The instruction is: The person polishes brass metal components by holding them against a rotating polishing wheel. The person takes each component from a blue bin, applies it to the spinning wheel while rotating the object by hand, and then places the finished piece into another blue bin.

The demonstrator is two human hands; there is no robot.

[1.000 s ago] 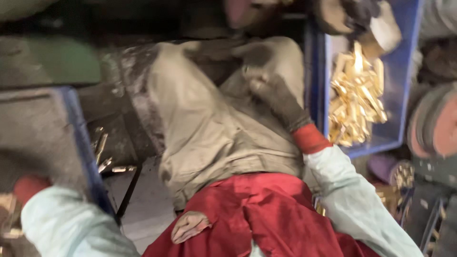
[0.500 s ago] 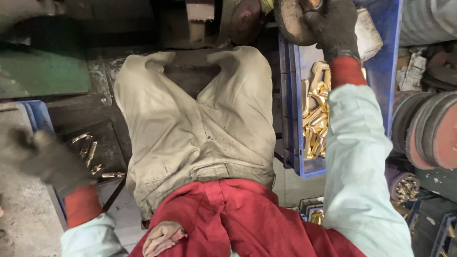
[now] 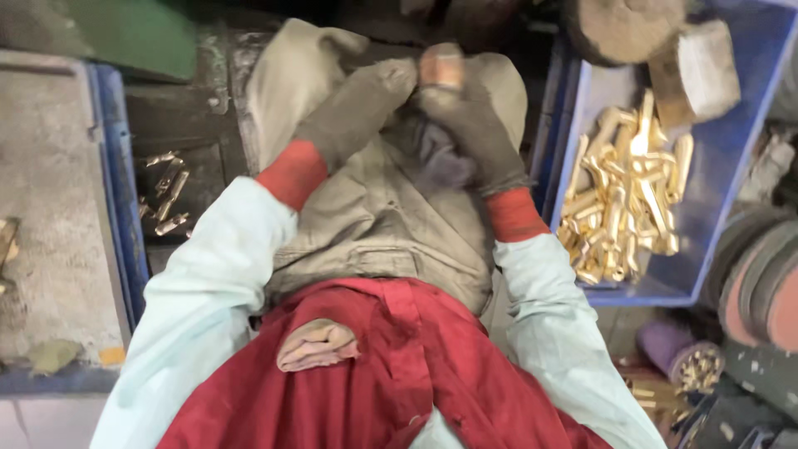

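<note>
The person's two hands meet in the middle, far from the body, just above the lap. Both wear dark, dirty work gloves with red cuffs, and the sleeves are pale blue.

The left hand (image 3: 353, 108) reaches across toward the right one, with its fingers curled in. The right hand (image 3: 470, 125) is closed around a small round piece (image 3: 440, 66) with a pinkish, shiny end that sticks up above the glove. The left fingertips touch that same piece from the left side. The picture is blurry there, so I cannot tell what the piece is made of.

Under the hands lies a tan cloth (image 3: 374, 208) spread over the lap. Nearer the person is a red garment (image 3: 391, 374).

To the right sits a blue bin (image 3: 657, 291) with a heap of brass pieces (image 3: 632, 199) in it, short and gold in colour. At the far end of the bin rest two worn blocks (image 3: 657, 41), one round and one square.

To the left, a few more brass bits (image 3: 166, 191) lie on a dark surface. Farther left is a grey tray with a blue edge (image 3: 112, 191). At the near right is a purple tube (image 3: 677, 357) holding thin gold rods, and round grinding discs (image 3: 761, 283) stand beside it.
</note>
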